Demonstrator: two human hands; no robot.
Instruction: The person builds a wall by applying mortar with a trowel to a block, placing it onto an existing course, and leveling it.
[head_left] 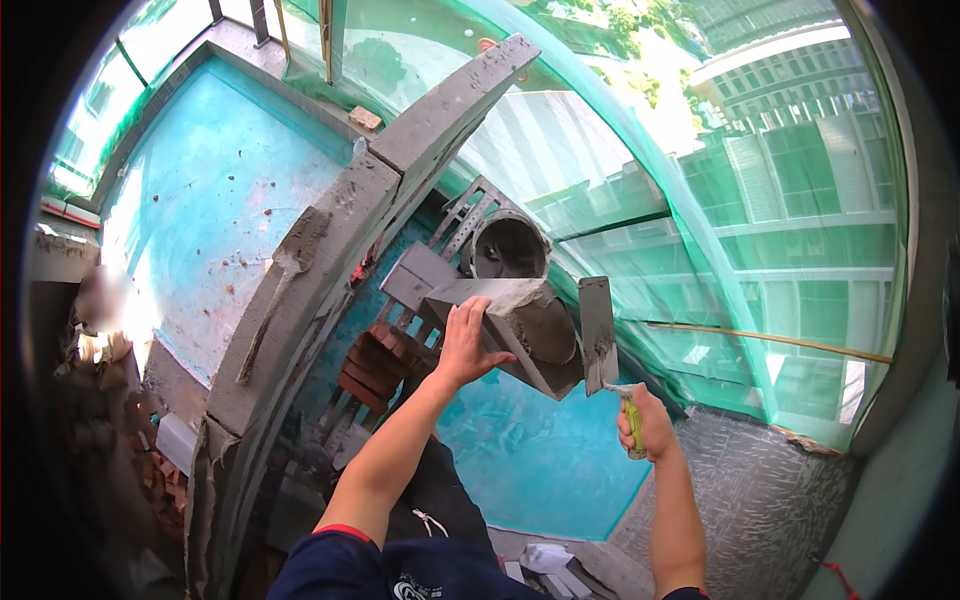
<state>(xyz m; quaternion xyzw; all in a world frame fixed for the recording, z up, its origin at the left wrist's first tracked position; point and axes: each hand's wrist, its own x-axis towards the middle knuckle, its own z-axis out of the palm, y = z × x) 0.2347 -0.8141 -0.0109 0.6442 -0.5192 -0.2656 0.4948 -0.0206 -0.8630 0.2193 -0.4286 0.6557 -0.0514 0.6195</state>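
My left hand (468, 342) grips a grey concrete block (513, 305) by its near end, fingers over the top edge and thumb along the side. Wet mortar (548, 328) is spread on the block's end face, which points to the right. In my right hand (645, 423) is a trowel (598, 335), held by its green handle with the blade upright. Some mortar clings to the blade, which stands just right of the block's coated end. Behind the block is a round bucket (510, 245) with mortar inside.
A curved block wall (330, 200) runs along my left, with mortar smeared on top. Red bricks (378, 365) and another grey block (418, 275) lie on a slatted platform. Green netting (690, 290) hangs beyond. Blue-coated floor (540, 455) lies below. A blurred person (103, 298) is far left.
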